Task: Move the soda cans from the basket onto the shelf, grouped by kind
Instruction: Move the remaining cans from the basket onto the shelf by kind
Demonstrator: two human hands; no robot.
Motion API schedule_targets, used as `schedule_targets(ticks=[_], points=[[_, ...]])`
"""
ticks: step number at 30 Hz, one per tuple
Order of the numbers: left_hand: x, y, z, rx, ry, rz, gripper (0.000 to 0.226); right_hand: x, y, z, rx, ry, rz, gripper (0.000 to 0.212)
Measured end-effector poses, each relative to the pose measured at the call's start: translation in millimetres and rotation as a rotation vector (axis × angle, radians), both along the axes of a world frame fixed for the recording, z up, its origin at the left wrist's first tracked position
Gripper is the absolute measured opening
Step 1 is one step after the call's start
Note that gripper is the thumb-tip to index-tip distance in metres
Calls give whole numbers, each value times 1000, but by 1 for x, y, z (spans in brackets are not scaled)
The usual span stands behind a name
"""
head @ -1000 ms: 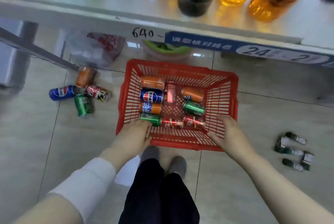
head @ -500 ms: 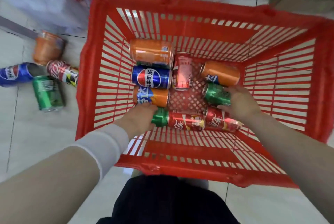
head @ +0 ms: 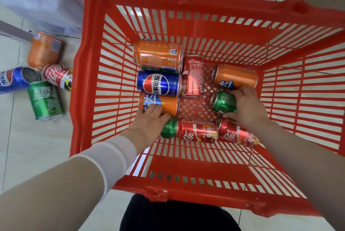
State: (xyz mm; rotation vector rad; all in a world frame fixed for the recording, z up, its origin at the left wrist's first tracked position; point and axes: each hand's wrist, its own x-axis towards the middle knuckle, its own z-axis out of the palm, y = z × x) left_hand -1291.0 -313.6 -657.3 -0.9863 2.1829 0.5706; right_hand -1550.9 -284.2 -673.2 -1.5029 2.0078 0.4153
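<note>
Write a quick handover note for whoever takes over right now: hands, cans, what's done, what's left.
Left hand: grips the near orange can at the basket's left side.
Right hand: grips a green can.
Red basket: at least nine cans lying inside, kinds mixed.
Floor cans: four lie left of the basket, orange, blue, red and green.
Done: no can seen shelved; the shelf is out of view.
Left: lift every can out and group by kind on the shelf.
</note>
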Motion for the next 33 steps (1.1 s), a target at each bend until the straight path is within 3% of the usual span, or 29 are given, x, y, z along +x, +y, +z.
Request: schedule_targets(ticks=[4,8,13,17,22,27,33], points=[[-8,-5,-1,0,-4,-136,60,-5,-5,5,-15,-90,-41,81],[-19,-7,-1,-5,4,-129,55,-11,-10,18,-105,-248,-139,83],[-16,-9,-1,-35,17,-250,53,-10,-9,33,-54,-490,-379,78],[-16,-3,-1,-4,-83,-256,65,-4,0,33,-21,-636,-599,74],[-30,-3,-8,-6,-176,-251,53,6,13,33,2,-767,-795,74],[-46,-9,-10,4,-174,-300,41,11,15,39,-28,-837,-850,61],[-18,-12,-4,44,-40,-261,56,7,13,50,-43,-877,-871,82]])
